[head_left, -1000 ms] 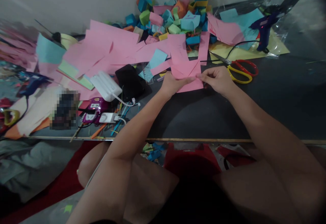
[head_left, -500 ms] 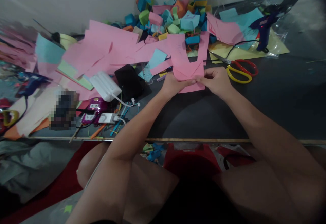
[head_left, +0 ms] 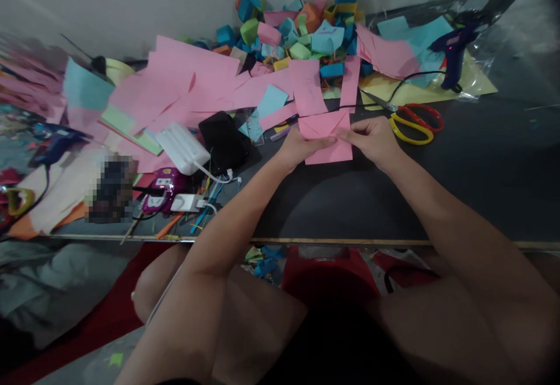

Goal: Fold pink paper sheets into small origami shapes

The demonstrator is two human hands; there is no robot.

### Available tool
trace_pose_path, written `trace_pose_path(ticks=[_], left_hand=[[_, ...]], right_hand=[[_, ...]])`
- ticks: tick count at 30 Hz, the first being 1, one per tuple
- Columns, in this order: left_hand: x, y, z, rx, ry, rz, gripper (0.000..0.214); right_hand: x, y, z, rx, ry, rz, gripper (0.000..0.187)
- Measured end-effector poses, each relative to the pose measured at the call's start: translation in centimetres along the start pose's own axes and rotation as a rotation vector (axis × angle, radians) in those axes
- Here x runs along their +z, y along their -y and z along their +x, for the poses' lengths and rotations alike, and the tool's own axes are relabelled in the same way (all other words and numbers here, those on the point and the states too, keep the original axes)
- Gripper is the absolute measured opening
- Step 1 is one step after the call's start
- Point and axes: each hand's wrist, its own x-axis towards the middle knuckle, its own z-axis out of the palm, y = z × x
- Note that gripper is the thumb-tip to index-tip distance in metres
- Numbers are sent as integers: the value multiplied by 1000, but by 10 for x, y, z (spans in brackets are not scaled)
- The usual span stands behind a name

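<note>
A folded piece of pink paper (head_left: 329, 153) with diagonal creases is held over the dark table between both hands. My left hand (head_left: 298, 146) grips its left side, the thumb lying across the front. From the right, my right hand (head_left: 371, 137) pinches the same sheet, thumb and fingers close to the left thumb tip near the middle. The fingers behind the paper are hidden. Just right of my right hand lie scissors (head_left: 413, 125) with one red and one yellow handle loop. Pink paper pieces (head_left: 308, 87) lie right behind the held sheet.
Small folded colored paper shapes (head_left: 300, 35) are heaped against the wall. A blue glue gun (head_left: 455, 52) stands at the back right, its cord running leftward. A white power strip (head_left: 184, 147), a black pouch-like object (head_left: 222, 140) and a purple socket block (head_left: 164, 189) sit to the left.
The lower part of the pink paper shows slightly more below my thumbs. Both hands keep nearly the same place and grip; the whole view has shifted a little.
</note>
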Motion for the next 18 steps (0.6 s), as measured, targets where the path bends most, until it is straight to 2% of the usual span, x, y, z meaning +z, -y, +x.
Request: trace_pose_path(ticks=[2, 6, 11, 15, 18], left_hand=[[-1, 1, 0, -1, 13, 11, 41], [-3, 6, 2, 15, -40, 75, 39], [-6, 10, 5, 87, -84, 165, 37], [-7, 10, 7, 120, -27, 145, 37], [-8, 12, 10, 135, 43, 52, 43]], right_hand=[[1, -3, 2, 17, -2, 65, 47], [0, -3, 3, 77, -38, 90, 47], [0, 1, 0, 104, 45, 130, 41], [-1, -3, 1, 31, 22, 133, 35], [0, -7, 4, 20, 24, 172, 38]])
